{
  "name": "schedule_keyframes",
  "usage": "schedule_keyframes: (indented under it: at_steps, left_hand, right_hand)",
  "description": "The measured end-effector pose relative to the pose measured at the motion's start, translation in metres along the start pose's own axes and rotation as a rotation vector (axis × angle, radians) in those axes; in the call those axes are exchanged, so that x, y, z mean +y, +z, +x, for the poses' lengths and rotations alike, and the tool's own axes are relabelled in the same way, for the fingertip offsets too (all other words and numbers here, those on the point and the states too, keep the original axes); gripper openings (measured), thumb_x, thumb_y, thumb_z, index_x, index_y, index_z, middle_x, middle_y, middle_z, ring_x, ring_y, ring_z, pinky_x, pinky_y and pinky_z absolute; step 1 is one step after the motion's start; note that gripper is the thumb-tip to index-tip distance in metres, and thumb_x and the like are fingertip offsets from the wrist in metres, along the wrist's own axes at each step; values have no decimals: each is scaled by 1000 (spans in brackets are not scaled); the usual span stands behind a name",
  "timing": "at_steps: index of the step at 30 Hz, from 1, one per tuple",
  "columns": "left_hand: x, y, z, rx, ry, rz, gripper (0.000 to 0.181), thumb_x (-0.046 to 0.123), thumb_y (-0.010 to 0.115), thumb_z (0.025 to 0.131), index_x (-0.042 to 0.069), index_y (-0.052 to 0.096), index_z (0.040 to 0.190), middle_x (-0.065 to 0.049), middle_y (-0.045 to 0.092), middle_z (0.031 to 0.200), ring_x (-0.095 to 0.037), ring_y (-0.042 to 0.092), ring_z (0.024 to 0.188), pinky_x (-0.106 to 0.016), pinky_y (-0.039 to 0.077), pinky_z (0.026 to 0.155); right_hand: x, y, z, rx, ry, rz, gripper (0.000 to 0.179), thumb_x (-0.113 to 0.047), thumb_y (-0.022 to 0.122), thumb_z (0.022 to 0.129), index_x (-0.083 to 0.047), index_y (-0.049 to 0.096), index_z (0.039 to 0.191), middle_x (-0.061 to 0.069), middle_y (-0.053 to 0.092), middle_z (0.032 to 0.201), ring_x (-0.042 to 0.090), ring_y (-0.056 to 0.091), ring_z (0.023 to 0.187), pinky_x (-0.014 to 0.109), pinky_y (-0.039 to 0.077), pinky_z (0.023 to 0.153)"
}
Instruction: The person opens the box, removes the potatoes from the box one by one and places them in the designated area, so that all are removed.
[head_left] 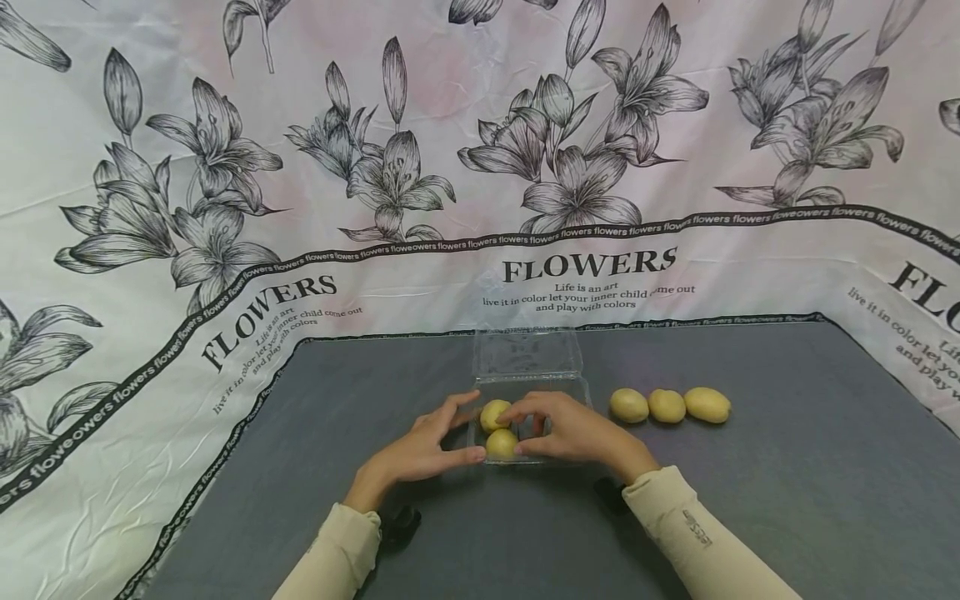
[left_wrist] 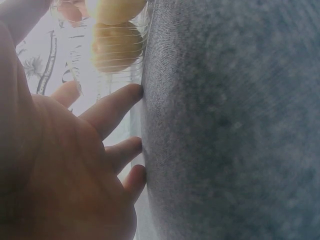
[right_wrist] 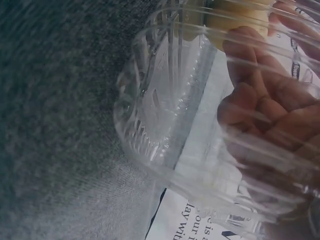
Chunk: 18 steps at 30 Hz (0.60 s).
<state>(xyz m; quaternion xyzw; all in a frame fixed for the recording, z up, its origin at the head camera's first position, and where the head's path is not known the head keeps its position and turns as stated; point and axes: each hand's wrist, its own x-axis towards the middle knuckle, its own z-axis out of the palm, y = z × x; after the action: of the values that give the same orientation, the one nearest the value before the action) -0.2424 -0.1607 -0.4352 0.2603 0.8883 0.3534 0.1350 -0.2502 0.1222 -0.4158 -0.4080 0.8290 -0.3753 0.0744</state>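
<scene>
A clear plastic clamshell box (head_left: 532, 387) lies on the table with its lid (head_left: 527, 354) raised at the far side. Two yellow lemons sit one behind the other along its left side: the far lemon (head_left: 492, 413) and the near lemon (head_left: 501, 445). At the box's left wall is my left hand (head_left: 423, 446), thumb and fingers spread, holding nothing. My right hand (head_left: 564, 427) reaches in over the right side. Its bent index finger touches the far lemon, and the thumb tip is right at the near lemon. Ribbed plastic partly covers the right fingers (right_wrist: 240, 55) in the right wrist view.
Three more lemons lie in a row right of the box: a left one (head_left: 628, 406), a middle one (head_left: 667, 406) and a right one (head_left: 707, 405). A flower-printed cloth (head_left: 420, 292) hangs behind the grey table (head_left: 795, 467).
</scene>
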Motion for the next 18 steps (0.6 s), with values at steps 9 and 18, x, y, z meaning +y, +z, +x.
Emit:
schedule_keyframes:
  at_steps: [9, 18]
  left_hand:
    - [0, 0, -1, 1, -11, -1, 88, 61, 64, 94, 29, 18, 163, 2, 42, 161, -36, 19, 157, -71, 12, 120]
    - [1, 0, 0, 0, -16, 1, 89, 62, 64, 93, 30, 18, 163, 2, 42, 162, -34, 17, 158, -69, 11, 120]
  right_hand:
    - [4, 1, 7, -63, 25, 35, 43, -19, 77, 93, -12, 67, 134, 9, 69, 127, 18, 66, 95, 27, 55, 78]
    - [6, 1, 12, -105, 25, 66, 43, -22, 77, 93, -12, 68, 133, 7, 71, 124, 15, 66, 90, 26, 54, 78]
